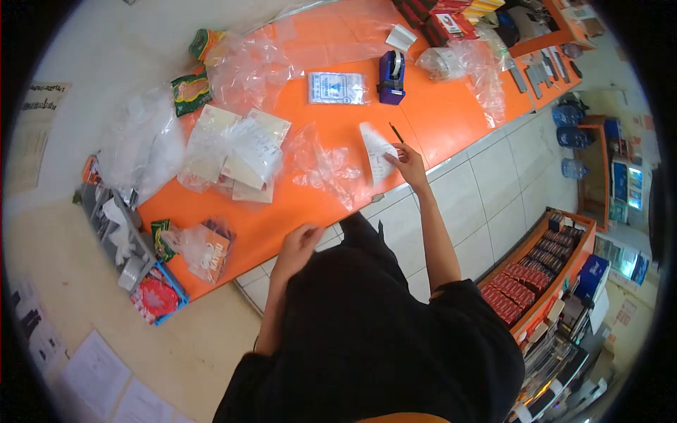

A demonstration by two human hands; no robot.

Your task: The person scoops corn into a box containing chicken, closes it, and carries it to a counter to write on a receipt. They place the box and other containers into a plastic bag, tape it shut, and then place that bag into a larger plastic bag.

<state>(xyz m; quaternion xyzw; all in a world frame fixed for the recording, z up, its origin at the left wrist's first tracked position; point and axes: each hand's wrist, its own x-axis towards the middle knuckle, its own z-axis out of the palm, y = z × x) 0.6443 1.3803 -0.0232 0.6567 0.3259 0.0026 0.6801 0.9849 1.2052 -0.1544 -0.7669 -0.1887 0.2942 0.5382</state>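
Observation:
A curled white paper [376,151] with writing on it is pinched in my right hand [407,163], over the front edge of the orange table [282,227]. A dark pen [396,132] sticks up beside the same fingers. My left hand [302,243] is at the table's front edge, its fingers bent together; whatever they may hold is too small to make out. Crumpled clear plastic [326,166] lies between my hands. To its left, envelopes [264,134] and a written sheet lie in clear plastic. A blue tape dispenser [391,79] stands beyond my right hand, beside a blue-and-white packet [337,89].
Green packets [191,94] and plastic bags [144,141] lie at the left. A grey tray [116,225] and an orange-labelled packet [211,252] are at the near left. Red boxes [451,27] are stacked at the back. An orange case of boxes [587,243] stands at the right.

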